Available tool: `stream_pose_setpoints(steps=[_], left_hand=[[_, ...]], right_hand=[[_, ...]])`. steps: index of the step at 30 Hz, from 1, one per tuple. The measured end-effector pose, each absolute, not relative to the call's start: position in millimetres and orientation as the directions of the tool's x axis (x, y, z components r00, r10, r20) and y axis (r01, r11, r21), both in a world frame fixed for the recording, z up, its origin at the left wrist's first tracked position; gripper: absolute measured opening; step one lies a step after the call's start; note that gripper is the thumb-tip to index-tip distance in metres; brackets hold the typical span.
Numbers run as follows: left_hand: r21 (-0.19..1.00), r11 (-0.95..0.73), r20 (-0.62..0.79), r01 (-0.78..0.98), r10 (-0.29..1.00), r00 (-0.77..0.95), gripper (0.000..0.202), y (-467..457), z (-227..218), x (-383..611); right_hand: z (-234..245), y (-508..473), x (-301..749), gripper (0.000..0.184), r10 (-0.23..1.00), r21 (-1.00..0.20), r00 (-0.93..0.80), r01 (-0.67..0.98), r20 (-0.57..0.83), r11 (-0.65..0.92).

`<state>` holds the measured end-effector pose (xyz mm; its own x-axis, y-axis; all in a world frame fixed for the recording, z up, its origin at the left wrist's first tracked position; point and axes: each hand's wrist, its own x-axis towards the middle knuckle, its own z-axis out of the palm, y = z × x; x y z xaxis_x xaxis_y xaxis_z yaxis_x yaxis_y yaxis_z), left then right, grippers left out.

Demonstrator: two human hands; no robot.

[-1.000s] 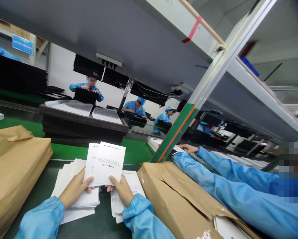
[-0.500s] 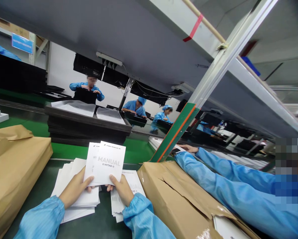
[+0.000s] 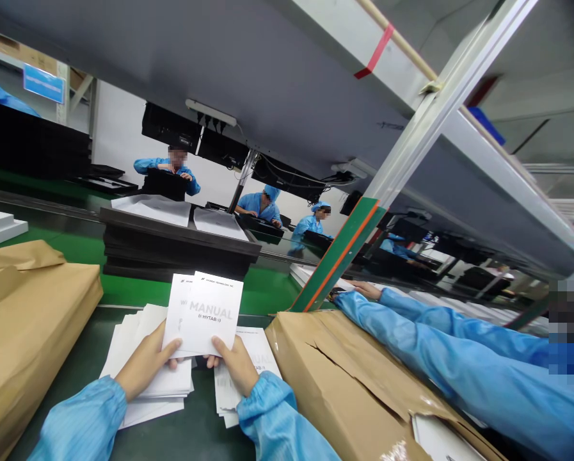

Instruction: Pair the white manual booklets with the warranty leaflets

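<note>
Both my hands hold up white booklets (image 3: 210, 314) printed "MANUAL" above the dark green table top; a second one shows behind the front one. My left hand (image 3: 145, 363) grips the lower left corner with the thumb on the front. My right hand (image 3: 236, 365) pinches the lower right edge, thumb on the front as well. Under my left hand lies a fanned stack of white leaflets (image 3: 143, 378). A smaller pile of manuals (image 3: 248, 358) lies under my right hand.
A brown paper-wrapped package (image 3: 32, 326) sits at the left, a torn one (image 3: 349, 384) at the right. A co-worker's blue sleeves (image 3: 435, 358) reach across the right package. A black tray stack (image 3: 176, 246) rides the green conveyor (image 3: 123, 291) beyond. Other people work behind it.
The black tray stack on the conveyor has moved to the right. My hands and the manuals have stayed put. The co-worker's arms have shifted slightly.
</note>
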<state>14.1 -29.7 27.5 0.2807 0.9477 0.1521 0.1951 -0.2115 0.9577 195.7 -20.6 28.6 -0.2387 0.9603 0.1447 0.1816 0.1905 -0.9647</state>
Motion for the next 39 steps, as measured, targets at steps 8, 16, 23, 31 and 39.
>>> stream_pose_setpoints(steps=[8,16,23,31,39], left_hand=[[0.964,-0.204,0.153,0.168,0.948,0.279,0.047,-30.9,30.8,15.1],[0.963,-0.208,0.154,0.174,0.948,0.279,0.047,-31.4,29.6,14.5],[0.964,-0.221,0.174,0.15,0.945,0.278,0.048,-30.7,29.8,15.2],[0.964,-0.227,0.182,0.138,0.943,0.278,0.045,-28.6,27.2,15.0],[0.971,-0.233,0.209,0.058,0.94,0.268,0.041,-25.8,22.0,16.4]], right_hand=[[30.1,-21.4,194.6,0.043,0.965,-0.967,-0.225,0.181,0.138,0.18],[29.6,-21.4,194.9,0.044,0.96,-0.965,-0.235,0.174,0.153,0.196],[28.2,-20.8,195.0,0.043,0.962,-0.967,-0.23,0.168,0.15,0.191],[26.1,-19.0,195.8,0.041,0.961,-0.969,-0.234,0.161,0.149,0.189],[26.1,-16.9,197.6,0.04,0.963,-0.965,-0.231,0.187,0.137,0.182]])
